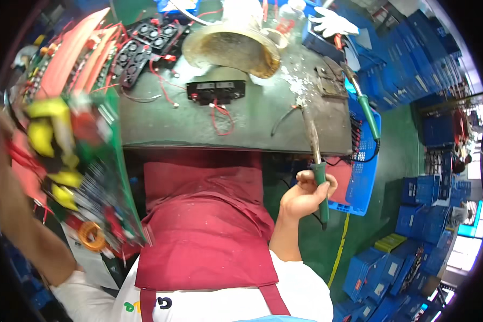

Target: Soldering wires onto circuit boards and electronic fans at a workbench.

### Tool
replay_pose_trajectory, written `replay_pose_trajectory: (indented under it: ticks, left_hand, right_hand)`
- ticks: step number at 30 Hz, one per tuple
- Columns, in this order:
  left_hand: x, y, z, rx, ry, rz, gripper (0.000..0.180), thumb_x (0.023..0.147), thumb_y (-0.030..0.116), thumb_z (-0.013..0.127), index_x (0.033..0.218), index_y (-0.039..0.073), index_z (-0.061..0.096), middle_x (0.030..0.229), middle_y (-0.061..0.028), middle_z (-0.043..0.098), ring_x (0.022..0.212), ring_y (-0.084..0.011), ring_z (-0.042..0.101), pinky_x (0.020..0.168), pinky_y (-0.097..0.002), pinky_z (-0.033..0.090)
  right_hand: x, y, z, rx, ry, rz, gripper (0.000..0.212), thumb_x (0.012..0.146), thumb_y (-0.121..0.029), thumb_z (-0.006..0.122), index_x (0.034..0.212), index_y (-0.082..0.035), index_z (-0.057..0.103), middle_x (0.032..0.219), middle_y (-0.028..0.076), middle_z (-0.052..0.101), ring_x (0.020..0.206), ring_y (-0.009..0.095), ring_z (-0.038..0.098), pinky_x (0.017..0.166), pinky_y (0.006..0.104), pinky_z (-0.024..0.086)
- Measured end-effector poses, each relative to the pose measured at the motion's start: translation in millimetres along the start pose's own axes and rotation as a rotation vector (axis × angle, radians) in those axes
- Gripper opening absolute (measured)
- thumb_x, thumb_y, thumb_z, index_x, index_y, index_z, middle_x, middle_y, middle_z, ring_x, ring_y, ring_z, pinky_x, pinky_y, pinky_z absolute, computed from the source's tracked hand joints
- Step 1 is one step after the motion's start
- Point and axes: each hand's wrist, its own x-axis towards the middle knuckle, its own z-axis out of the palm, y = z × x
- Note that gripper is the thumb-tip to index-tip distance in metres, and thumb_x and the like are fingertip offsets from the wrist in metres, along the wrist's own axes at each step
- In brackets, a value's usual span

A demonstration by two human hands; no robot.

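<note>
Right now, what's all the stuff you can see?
workbench: one, grey-green, upper centre
circuit board: one, green, raised, left
soldering iron: one, green-handled, centre-right
second soldering iron: one, green-handled, upper right
wired module: one, black, mid-bench
cooling fans: several, black, upper left
sheets: several, pink, upper left
hood: one, off-white, top centre
glove: one, white, upper right
basket: one, blue, right
crates: many, blue, far right
apron: one, dark red, bottom
left hand: one, blurred, far left
right hand: one, bare, gripping soldering iron

Green-handled soldering irons [320, 173]: two. Circuit board with yellow parts [99, 185]: one. Orange ring coil [86, 226]: one. Black module, desk [284, 126] centre: one. Fume hood [225, 45]: one. White glove [334, 22]: one. Maroon apron [206, 236]: one. Black fans [156, 33]: several, partly hidden.
</note>
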Motion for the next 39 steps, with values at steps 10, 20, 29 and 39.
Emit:
replay_pose_trajectory:
  ticks: [10,20,29,39]
  left_hand:
    - [-114.5,-94.4,173.0,-0.042,-0.09,-0.326,0.028,0.118,0.015,0.049,0.114,-0.002,0.07,0.09,-0.001,0.057,0.084,-0.0096,0.056,0.079,-0.0284,0.049]
    - [-91.0,-259.0,166.3,-0.579,-0.321,-0.522,0.03,0.108,0.025,0.075,0.117,-0.003,0.078,0.107,-0.0029,0.076,0.101,-0.0102,0.066,0.092,-0.0281,0.052]
    - [-94.0,-316.6,163.7,-0.945,-0.285,-0.444,0.055,0.081,0.013,0.098,0.13,0.001,0.074,0.101,0.0011,0.06,0.099,-0.0099,0.056,0.091,-0.0265,0.046]
    - [-104.4,-320.1,158.3,-0.742,-0.056,-0.39,0.104,0.088,0.009,0.093,0.165,0.004,0.023,0.115,-0.0086,0.064,0.104,-0.0167,0.064,0.102,-0.0349,0.051]
  right_hand:
    - [89.0,45.4,-7.2,0.933,0.015,0.62,0.073,0.104,-0.048,0.054,0.154,0.005,0.054,0.153,0.022,0.065,0.14,0.034,0.065,0.099,0.045,0.06]
    - [66.5,91.7,39.7,0.995,-0.083,0.701,0.093,0.103,-0.06,0.05,0.167,0.006,0.035,0.165,0.024,0.053,0.143,0.036,0.061,0.106,0.0498,0.057]
    - [-34.1,92.5,148.6,0.211,-0.628,0.417,0.067,0.107,-0.052,0.061,0.143,0.004,0.062,0.126,0.02,0.075,0.111,0.027,0.074,0.093,0.0448,0.06]
    - [-127.4,114.7,315.2,-0.623,-1.249,-0.555,0.059,0.084,-0.012,0.089,0.139,-0.004,0.069,0.146,0.019,0.066,0.137,0.042,0.06,0.115,0.0527,0.049]
